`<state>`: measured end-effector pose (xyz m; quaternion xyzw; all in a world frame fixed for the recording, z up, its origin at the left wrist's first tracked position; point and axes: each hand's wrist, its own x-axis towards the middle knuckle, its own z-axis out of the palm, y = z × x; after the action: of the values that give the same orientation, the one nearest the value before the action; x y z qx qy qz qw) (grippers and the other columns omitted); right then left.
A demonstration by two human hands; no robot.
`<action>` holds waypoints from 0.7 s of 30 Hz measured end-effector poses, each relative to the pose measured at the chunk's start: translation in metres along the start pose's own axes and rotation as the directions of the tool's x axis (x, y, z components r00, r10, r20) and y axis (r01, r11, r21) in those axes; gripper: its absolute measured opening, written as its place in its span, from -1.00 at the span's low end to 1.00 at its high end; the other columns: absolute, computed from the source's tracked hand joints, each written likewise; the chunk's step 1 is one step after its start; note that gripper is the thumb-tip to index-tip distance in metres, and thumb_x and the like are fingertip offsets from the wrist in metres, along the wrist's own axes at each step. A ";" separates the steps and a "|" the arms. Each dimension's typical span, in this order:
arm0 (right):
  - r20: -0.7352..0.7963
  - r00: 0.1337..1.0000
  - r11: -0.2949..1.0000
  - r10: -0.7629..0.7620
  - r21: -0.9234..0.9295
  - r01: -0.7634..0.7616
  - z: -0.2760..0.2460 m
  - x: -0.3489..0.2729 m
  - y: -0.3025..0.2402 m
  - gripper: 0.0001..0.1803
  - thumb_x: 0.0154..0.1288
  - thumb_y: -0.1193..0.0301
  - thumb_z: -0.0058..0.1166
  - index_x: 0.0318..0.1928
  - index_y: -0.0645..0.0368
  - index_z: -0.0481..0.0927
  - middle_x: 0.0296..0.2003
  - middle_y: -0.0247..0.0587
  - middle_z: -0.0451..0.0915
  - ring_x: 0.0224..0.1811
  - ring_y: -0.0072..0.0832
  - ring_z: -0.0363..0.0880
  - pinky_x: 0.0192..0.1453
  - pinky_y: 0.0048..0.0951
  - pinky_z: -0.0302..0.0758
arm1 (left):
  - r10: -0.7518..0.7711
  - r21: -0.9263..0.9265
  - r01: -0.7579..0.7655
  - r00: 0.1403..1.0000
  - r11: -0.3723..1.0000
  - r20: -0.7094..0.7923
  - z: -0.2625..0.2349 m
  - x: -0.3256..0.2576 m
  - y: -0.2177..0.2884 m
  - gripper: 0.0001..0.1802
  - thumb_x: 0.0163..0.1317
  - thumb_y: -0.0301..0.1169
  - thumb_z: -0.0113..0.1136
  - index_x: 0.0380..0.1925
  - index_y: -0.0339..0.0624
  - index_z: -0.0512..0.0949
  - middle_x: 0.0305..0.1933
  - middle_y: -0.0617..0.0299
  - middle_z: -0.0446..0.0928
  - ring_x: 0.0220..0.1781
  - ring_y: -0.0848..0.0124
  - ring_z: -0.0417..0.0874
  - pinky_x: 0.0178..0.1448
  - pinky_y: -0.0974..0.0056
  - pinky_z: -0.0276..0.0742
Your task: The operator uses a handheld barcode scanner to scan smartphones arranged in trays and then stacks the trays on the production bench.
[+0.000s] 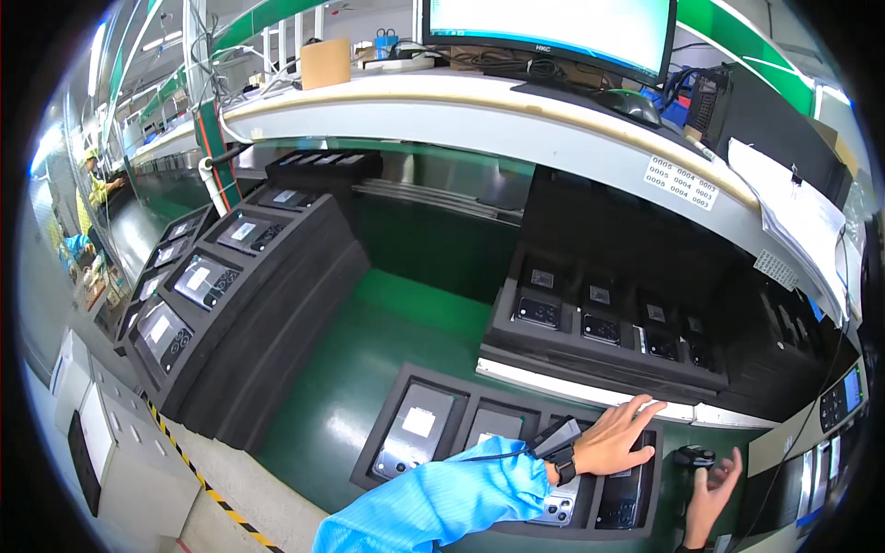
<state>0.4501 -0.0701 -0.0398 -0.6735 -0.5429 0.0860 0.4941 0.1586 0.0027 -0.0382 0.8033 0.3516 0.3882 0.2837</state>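
My left hand [616, 439], in a light blue sleeve [461, 498] with a dark strap and device at the wrist, reaches over the right part of a dark foam tray [367, 458]. Its fingers are stretched out and hold nothing visible. In the tray's slots lie several smartphones; a silver one [406, 452] with a white label is at the left, and a dark one [619, 505] is below my left hand. To the right of the tray my right hand [710, 498] is raised, fingers apart and nothing in them. Just beyond it sits a black computer mouse [694, 455].
Stacked foam trays [295, 304] with phones rise at the left; another stack [599, 336] stands beyond the tray. A shelf [461, 97] with a monitor [553, 32] overhangs the green bench [341, 405]. A box-shaped machine [784, 461] stands at the right. People work at the far left.
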 end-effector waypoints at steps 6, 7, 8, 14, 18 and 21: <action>-0.389 0.888 0.899 0.245 0.434 -0.058 -0.085 0.080 0.055 -0.39 0.51 0.16 -0.02 0.47 0.01 0.24 0.29 -0.17 0.39 0.14 -0.39 0.42 0.23 -0.43 0.29 | 0.019 -0.028 -0.018 0.999 0.999 0.033 -0.001 0.002 -0.001 -0.17 0.29 -0.16 0.14 0.48 -0.17 0.06 0.40 -0.19 0.20 0.34 -0.16 0.32 0.41 -0.06 0.24; -0.401 0.862 0.832 0.311 0.553 -0.043 -0.099 0.096 0.062 -0.40 0.53 0.10 -0.06 0.47 -0.01 0.25 0.31 -0.17 0.39 0.16 -0.38 0.42 0.26 -0.41 0.29 | 0.006 -0.036 -0.004 0.999 0.999 0.043 -0.002 0.002 -0.001 -0.17 0.30 -0.16 0.13 0.48 -0.18 0.06 0.39 -0.19 0.21 0.34 -0.15 0.33 0.41 -0.06 0.25; -0.378 0.843 0.740 0.382 0.672 -0.035 -0.111 0.110 0.067 -0.38 0.55 0.04 -0.11 0.48 -0.02 0.23 0.34 -0.18 0.39 0.19 -0.36 0.42 0.30 -0.34 0.27 | 0.021 -0.027 -0.020 0.999 0.999 0.041 -0.002 0.002 0.000 -0.17 0.30 -0.16 0.13 0.48 -0.18 0.06 0.39 -0.19 0.21 0.34 -0.15 0.33 0.41 -0.06 0.25; -0.350 0.845 0.667 0.403 0.745 -0.009 -0.144 0.151 0.091 -0.30 0.53 -0.11 -0.13 0.50 -0.03 0.22 0.39 -0.19 0.33 0.28 -0.36 0.35 0.35 -0.41 0.21 | -0.005 -0.044 0.009 0.997 0.999 0.082 -0.007 0.001 0.004 -0.17 0.32 -0.15 0.10 0.50 -0.15 0.03 0.36 -0.21 0.26 0.31 -0.12 0.36 0.41 -0.05 0.23; -0.384 0.837 0.708 0.391 0.706 -0.007 -0.156 0.167 0.118 -0.31 0.54 -0.07 -0.18 0.53 -0.06 0.20 0.39 -0.25 0.33 0.29 -0.42 0.31 0.33 -0.45 0.20 | -0.003 -0.050 0.007 0.996 0.999 0.087 -0.004 0.001 0.001 -0.19 0.33 -0.16 0.09 0.50 -0.14 0.03 0.34 -0.19 0.28 0.33 -0.09 0.35 0.41 -0.05 0.21; -0.396 0.826 0.735 0.400 0.677 -0.031 -0.158 0.166 0.115 -0.35 0.54 -0.02 -0.15 0.45 0.07 0.29 0.35 -0.34 0.43 0.12 -0.53 0.42 0.07 -0.55 0.32 | 0.001 -0.045 0.002 0.998 0.999 0.069 0.000 0.002 -0.002 -0.18 0.32 -0.15 0.11 0.49 -0.17 0.05 0.31 -0.19 0.31 0.31 -0.10 0.37 0.40 -0.04 0.22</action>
<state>0.6935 -0.0159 0.0216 -0.5199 -0.2405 0.1419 0.8073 0.1585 0.0052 -0.0387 0.8097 0.3329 0.3678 0.3135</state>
